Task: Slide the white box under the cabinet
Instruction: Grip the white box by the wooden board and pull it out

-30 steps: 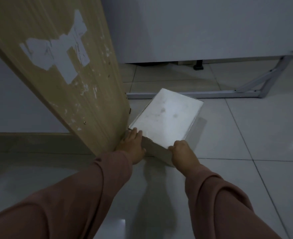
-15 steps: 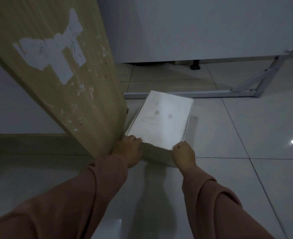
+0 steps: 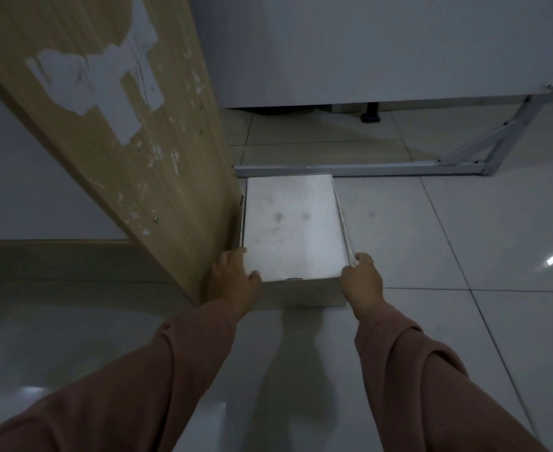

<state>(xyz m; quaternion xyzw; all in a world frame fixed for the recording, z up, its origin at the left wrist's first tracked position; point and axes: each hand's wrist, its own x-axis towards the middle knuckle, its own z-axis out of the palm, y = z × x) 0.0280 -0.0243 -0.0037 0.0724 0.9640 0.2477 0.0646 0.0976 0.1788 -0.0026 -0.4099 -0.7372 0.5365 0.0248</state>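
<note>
Pale glossy tiled floor (image 3: 464,243) fills most of the view. Ahead, the white cabinet (image 3: 366,50) stands raised on a grey metal frame, whose low front crossbar (image 3: 350,169) lies on the tiles; dark gap shows beneath the cabinet body. To your left, a tall light-wood panel with torn white paper patches (image 3: 131,132) rises from the floor. The flat rectangular white cardboard box (image 3: 293,228) sits on the tiles, its left side just beside the wood panel, its far short edge touching or almost touching the crossbar. Its long axis runs straight away from you, toward the cabinet gap. Your left hand (image 3: 234,282) curls over the near left corner, fingers on the lid; your right hand (image 3: 363,278) clasps the near right corner, thumb on the edge. Both sit behind the box, about equally near. Judgement: a push goes forward along that axis, but the crossbar may block the leading edge.
</note>
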